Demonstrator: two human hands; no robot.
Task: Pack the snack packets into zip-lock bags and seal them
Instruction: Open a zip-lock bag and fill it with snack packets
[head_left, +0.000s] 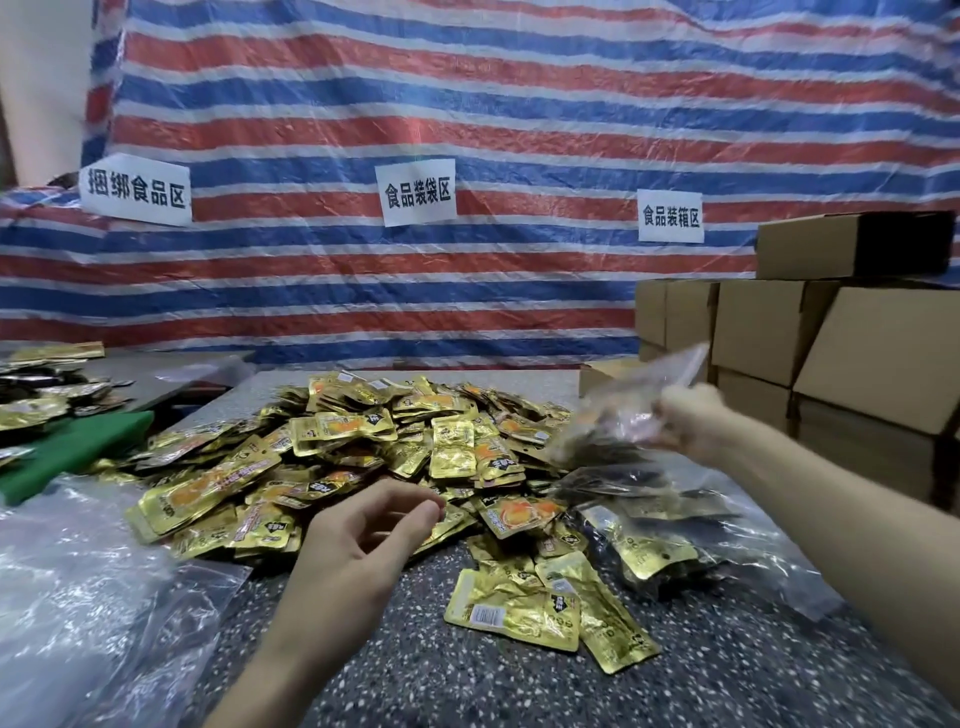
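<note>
A big heap of gold snack packets (374, 447) covers the middle of the speckled table (415, 665). My left hand (363, 545) hovers at the heap's near edge, fingers loosely curled, holding nothing. My right hand (691, 421) is raised at the right and grips a clear zip-lock bag (623, 410), blurred, with dark and gold packets inside. Filled clear bags (649, 530) lie below it on the table. A few loose packets (545, 608) lie in front.
A stack of empty clear bags (78, 597) lies at the near left beside a green sheet (72, 452). Cardboard boxes (831, 353) are stacked at the right. More packets (41, 400) sit at the far left. A striped tarp (467, 156) with paper signs hangs behind.
</note>
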